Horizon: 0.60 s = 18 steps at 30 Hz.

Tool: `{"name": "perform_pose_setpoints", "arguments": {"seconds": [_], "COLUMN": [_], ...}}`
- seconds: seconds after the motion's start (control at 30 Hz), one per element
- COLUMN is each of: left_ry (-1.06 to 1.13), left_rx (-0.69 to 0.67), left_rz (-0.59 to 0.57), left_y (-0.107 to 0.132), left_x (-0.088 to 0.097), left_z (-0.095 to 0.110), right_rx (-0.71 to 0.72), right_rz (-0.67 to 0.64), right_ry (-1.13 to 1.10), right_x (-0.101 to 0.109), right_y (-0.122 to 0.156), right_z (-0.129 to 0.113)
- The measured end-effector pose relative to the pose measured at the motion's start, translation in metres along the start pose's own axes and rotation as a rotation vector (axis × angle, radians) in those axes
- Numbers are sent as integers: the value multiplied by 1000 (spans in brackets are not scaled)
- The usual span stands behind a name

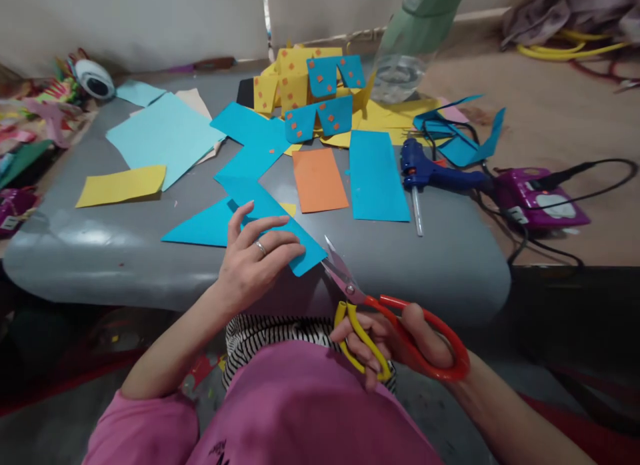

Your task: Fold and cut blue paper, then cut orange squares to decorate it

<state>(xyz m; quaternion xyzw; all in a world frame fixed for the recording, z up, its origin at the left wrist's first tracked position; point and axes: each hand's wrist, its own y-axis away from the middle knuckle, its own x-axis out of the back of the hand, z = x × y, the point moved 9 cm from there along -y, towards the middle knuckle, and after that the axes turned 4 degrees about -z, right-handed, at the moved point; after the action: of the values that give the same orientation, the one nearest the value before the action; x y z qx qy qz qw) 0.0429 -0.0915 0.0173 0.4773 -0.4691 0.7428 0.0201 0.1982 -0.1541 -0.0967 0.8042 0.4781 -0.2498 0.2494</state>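
My left hand point(253, 255) rests with fingers spread flat on a long blue paper strip point(270, 215) near the front edge of the grey table point(100, 252). My right hand point(395, 338) is closed on a pair of scissors point(370, 305) with one yellow and one red handle. The blades stand open, their tips just right of the strip's near end. A blue paper triangle point(200, 226) lies under the strip to the left.
On the table lie an orange sheet point(319, 178), a blue rectangle point(376, 175), light blue and yellow sheets point(160, 135), a spotted yellow-and-blue paper model point(313, 85), a blue glue gun point(433, 174) and a water bottle point(403, 65). A purple device point(537, 198) with cables sits right.
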Motion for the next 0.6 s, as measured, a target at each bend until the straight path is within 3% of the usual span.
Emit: {"name": "perform_pose_setpoints", "arguments": {"seconds": [0.2, 0.43, 0.6], "left_ry": [89, -10, -32], "left_rx": [-59, -112, -133], "left_rz": [-32, -313, -420], "left_y": [17, 36, 40], "left_x": [0, -25, -35], "left_z": [2, -2, -1], "right_rx": [29, 16, 11], "right_rz": [-14, -6, 14], "right_ry": [-107, -211, -246], "right_x": [1, 3, 3], "right_y": [2, 1, -9], "right_z": [16, 25, 24]}}
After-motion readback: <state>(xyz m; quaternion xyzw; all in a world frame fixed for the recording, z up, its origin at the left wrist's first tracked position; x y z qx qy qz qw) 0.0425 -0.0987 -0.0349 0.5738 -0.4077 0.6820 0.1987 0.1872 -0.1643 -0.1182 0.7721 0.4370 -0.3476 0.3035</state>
